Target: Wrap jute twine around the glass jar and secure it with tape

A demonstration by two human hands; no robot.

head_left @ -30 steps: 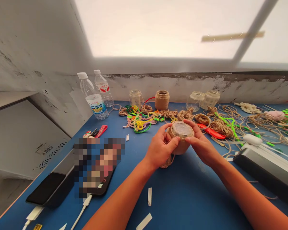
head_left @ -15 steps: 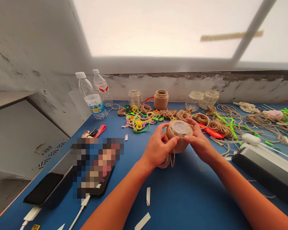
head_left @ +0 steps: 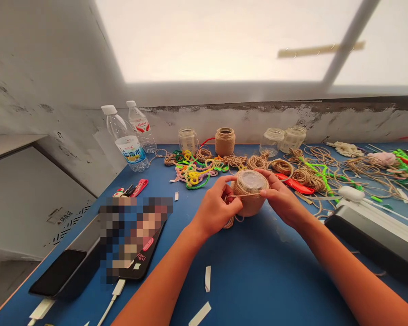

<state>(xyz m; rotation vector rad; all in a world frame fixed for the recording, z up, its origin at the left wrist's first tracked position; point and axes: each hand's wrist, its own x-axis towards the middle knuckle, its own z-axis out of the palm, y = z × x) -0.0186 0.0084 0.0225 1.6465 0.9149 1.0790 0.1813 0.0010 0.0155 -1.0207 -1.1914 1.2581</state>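
Observation:
A small glass jar wrapped in jute twine (head_left: 250, 192) stands upside down on the blue table (head_left: 258, 280), its clear base facing up. My left hand (head_left: 215, 209) is closed, pinching a strand of twine (head_left: 240, 195) drawn taut across the jar's near side. A loose bundle of the same twine hangs below that hand. My right hand (head_left: 283, 199) grips the jar from the right, fingers curled on its rim and thumb on the strand.
Behind the jar lie tangled twine coils (head_left: 306, 174), coloured pipe cleaners (head_left: 193, 172), a red comb (head_left: 294, 184), a finished twine jar (head_left: 225, 141), bare jars (head_left: 187, 139) and two water bottles (head_left: 125, 145). Phones (head_left: 61, 271) lie at left, a black-and-white device (head_left: 377, 235) at right.
My left hand has pulled the twine strand tight around the jar's near side. The jar and both hands stay in about the same place; the view shifted slightly.

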